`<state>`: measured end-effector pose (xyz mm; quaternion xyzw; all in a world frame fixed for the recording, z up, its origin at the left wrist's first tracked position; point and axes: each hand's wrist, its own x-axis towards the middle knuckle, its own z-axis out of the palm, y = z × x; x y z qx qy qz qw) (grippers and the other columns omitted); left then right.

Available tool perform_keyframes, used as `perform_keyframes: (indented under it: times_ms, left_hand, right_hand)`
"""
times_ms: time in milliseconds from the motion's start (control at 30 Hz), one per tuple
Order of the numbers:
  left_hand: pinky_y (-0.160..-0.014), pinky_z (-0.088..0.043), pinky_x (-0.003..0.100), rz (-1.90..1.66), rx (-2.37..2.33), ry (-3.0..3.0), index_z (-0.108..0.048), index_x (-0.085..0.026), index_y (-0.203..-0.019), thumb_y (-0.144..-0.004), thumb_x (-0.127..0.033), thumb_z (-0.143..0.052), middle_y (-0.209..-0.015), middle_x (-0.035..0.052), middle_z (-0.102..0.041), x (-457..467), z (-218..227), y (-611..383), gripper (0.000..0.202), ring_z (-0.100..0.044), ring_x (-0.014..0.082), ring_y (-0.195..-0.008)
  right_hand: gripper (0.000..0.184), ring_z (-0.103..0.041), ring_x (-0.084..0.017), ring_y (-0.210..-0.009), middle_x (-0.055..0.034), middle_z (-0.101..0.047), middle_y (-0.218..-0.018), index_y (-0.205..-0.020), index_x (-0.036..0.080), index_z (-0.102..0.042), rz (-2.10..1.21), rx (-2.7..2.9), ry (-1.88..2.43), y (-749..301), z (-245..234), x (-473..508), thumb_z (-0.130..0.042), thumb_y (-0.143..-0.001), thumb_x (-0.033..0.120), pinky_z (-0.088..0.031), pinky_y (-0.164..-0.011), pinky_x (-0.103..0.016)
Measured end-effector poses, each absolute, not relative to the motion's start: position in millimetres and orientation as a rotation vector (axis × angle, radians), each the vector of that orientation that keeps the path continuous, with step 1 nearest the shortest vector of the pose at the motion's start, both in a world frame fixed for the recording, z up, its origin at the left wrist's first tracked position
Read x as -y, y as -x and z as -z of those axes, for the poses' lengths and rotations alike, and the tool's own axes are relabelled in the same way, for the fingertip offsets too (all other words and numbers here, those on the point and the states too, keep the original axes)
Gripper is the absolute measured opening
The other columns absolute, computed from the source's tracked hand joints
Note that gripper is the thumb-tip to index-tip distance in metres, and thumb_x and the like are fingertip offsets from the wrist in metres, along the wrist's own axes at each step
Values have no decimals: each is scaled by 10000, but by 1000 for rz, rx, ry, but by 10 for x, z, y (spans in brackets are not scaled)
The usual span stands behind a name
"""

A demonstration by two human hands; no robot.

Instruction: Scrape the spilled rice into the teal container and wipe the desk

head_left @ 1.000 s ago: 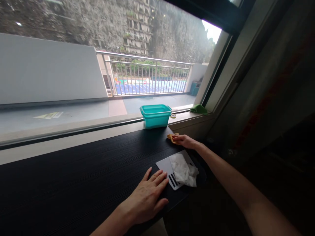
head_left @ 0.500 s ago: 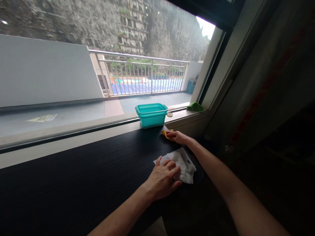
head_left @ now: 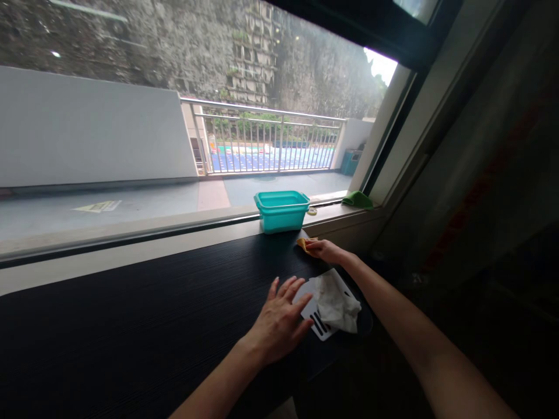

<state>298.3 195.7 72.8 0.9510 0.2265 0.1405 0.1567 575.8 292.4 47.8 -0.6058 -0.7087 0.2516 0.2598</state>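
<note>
My right hand (head_left: 328, 251) is closed on a yellow cloth (head_left: 304, 245) at the far right corner of the dark table (head_left: 174, 302), just in front of a turquoise plastic bin (head_left: 283, 218). Fingers spread, my left hand (head_left: 282, 317) is beside a flat white slotted plate (head_left: 322, 333) and partly covers its left edge. Whether the fingertips touch the plate, I cannot tell. A crumpled white tissue (head_left: 335, 302) lies on top of the plate, between my two arms.
The bin stands at the table's back edge by the window sill (head_left: 227, 228). A small roll of tape (head_left: 311, 211) and a folded green cloth (head_left: 358, 200) sit on the sill to its right. Window glass rises behind; dark curtain-like material hangs at the right.
My left hand has drawn back left from the tissue, uncovering the plate's slots. My right hand stays on the yellow cloth by the bin. The whole view has shifted slightly.
</note>
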Motion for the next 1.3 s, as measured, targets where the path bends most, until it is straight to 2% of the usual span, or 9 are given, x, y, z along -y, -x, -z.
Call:
perform_keyframes:
  times_ms: [100, 267, 433, 500, 633, 767, 867, 1067, 1300]
  left_hand:
    - [-1150, -200, 576, -544, -941, -2727, -466, -238, -1356, -929, -295, -470, -1495, 103, -382, -2028, -745, -2539, 431, -282, 283, -1407]
    - [-1095, -298, 596, -806, -1249, -2713, -498, -230, -1319, -950, -373, -405, -1388, 104, -510, -2162, -608, -1638, 407, -434, 293, -1314]
    - [-1024, -359, 631, -933, -1458, -2706, -544, -206, -1263, -938, -454, -399, -1303, 128, -574, -2255, -585, -1053, 434, -521, 332, -1220]
    - [-1014, -369, 637, -942, -1460, -2708, -550, -203, -1254, -939, -449, -398, -1290, 130, -584, -2254, -607, -1034, 427, -527, 333, -1213]
    - [-1063, -356, 606, -745, -1221, -2737, -528, -244, -1291, -939, -384, -433, -1351, 94, -553, -2102, -651, -1336, 390, -476, 293, -1281]
    - [-1133, -279, 570, -310, -888, -2692, -497, -280, -1331, -913, -279, -480, -1444, 41, -472, -1871, -729, -1854, 418, -377, 251, -1364]
    - [-1159, -195, 572, -132, -713, -2658, -466, -264, -1363, -901, -297, -513, -1486, 51, -417, -1830, -775, -2214, 466, -317, 250, -1398]
    - [-1152, -123, 614, -67, -635, -2655, -389, -203, -1417, -919, -360, -501, -1526, 100, -331, -1977, -760, -2618, 534, -262, 280, -1419]
    - [-1151, -158, 601, -154, -753, -2711, -403, -239, -1411, -935, -401, -470, -1523, 77, -338, -2008, -815, -2439, 507, -282, 271, -1412]
  right_hand:
    - [295, -614, -218, -1021, -84, -588, -1231, -1201, 185, -571, -656, 1982, 1623, -5571, -434, -2942, -567, -939, 320, -532, -860, -425]
    - [188, -562, -257, -1212, -23, -658, -1261, -987, 250, -752, -650, 2064, 1526, -5368, -353, -2901, -698, -808, 269, -403, -1082, -343]
    - [243, -453, -326, -1324, -72, -620, -1316, -1047, 234, -748, -506, 1921, 1615, -5445, -338, -3067, -637, -837, 283, -276, -1157, -495]
    - [269, -442, -326, -1333, -70, -608, -1332, -1082, 240, -738, -485, 1926, 1606, -5369, -298, -3091, -628, -840, 283, -261, -1164, -500]
    - [283, -503, -273, -1291, -26, -625, -1314, -1097, 267, -733, -512, 2015, 1534, -5277, -235, -3002, -630, -833, 276, -343, -1138, -411]
    - [299, -461, -301, -1322, -72, -584, -1357, -1119, 227, -723, -447, 1933, 1621, -5524, -261, -2999, -569, -873, 298, -296, -1151, -484]
    - [330, -433, -309, -1341, -98, -553, -1384, -1158, 197, -704, -418, 1898, 1669, -5721, -264, -3017, -556, -875, 283, -274, -1161, -487]
    - [276, -546, -271, -1250, -34, -633, -1297, -1063, 240, -743, -471, 1948, 1663, -5872, -241, -2958, -559, -861, 282, -378, -1118, -438]
    - [280, -487, -293, -1302, -25, -614, -1323, -1079, 264, -739, -446, 1947, 1693, -5763, -297, -3039, -588, -844, 265, -328, -1146, -441]
